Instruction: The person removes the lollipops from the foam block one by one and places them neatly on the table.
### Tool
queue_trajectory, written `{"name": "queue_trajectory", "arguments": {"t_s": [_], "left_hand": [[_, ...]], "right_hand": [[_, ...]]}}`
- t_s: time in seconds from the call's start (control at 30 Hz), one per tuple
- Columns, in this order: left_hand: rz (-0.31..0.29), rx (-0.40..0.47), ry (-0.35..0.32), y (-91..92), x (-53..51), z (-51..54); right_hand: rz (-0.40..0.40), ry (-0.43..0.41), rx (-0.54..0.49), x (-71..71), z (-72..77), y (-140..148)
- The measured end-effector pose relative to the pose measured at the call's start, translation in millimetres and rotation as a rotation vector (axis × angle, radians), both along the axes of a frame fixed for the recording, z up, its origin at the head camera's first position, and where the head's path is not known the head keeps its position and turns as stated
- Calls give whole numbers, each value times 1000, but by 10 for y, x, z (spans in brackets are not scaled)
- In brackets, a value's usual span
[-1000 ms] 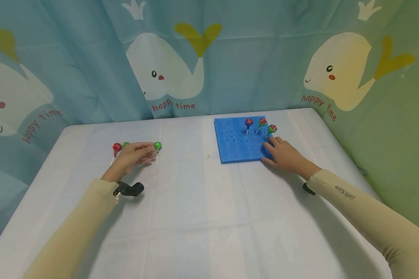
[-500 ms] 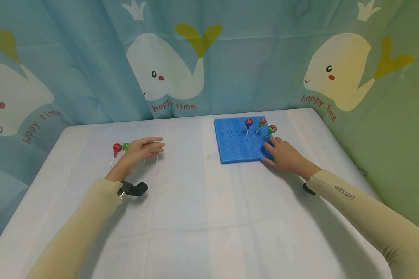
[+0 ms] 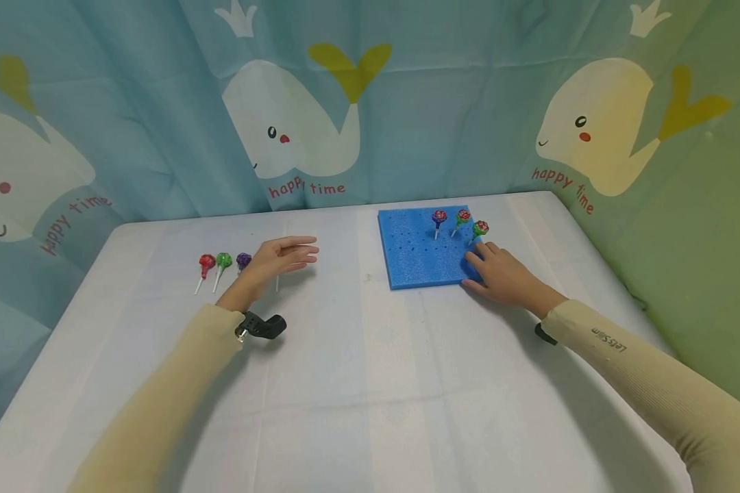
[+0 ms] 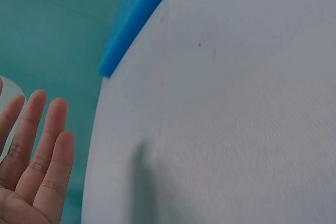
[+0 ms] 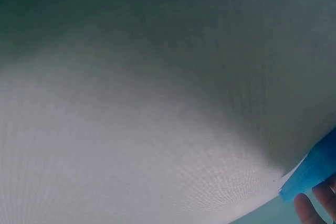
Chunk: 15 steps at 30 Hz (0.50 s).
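Note:
My left hand (image 3: 277,263) hovers above the table with its fingers extended and nothing in them; in the left wrist view the fingers (image 4: 52,145) are straight. Behind it lie a red lollipop (image 3: 206,261), a green lollipop (image 3: 223,260) and a purple lollipop (image 3: 243,260). A white stick (image 3: 277,283) shows below the hand, its head hidden. My right hand (image 3: 502,277) rests with loosely bent fingers at the right edge of a blue foam board (image 3: 416,274). Upright in the board stand a blue-purple lollipop (image 3: 439,216) and two green-and-red lollipops (image 3: 463,216).
Small holes dot the blue board's surface. A white cloth covers the table (image 3: 358,383). Behind it hangs a curtain (image 3: 432,123) with whale prints. A black wrist strap (image 3: 262,325) sits on the left wrist.
My left hand has moved right over the row of lollipops with its fingers spreading, uncovering the green and purple ones and covering the rightmost head. My right hand stays at the board.

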<state>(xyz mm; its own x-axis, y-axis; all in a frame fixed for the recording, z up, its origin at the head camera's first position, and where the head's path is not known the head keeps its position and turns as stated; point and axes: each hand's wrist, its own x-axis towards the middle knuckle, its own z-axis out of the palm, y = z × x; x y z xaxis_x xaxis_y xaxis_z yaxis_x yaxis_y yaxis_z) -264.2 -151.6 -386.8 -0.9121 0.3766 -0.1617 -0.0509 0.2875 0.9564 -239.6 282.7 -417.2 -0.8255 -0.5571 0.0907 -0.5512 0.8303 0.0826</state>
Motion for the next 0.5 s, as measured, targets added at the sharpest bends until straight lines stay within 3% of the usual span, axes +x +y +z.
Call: {"name": "queue_trajectory", "arguments": {"t_s": [0.5], "left_hand": [[-43,82,3,571,-145,15]], "right_hand": [[-23,-28,19,-9,7,2]]}}
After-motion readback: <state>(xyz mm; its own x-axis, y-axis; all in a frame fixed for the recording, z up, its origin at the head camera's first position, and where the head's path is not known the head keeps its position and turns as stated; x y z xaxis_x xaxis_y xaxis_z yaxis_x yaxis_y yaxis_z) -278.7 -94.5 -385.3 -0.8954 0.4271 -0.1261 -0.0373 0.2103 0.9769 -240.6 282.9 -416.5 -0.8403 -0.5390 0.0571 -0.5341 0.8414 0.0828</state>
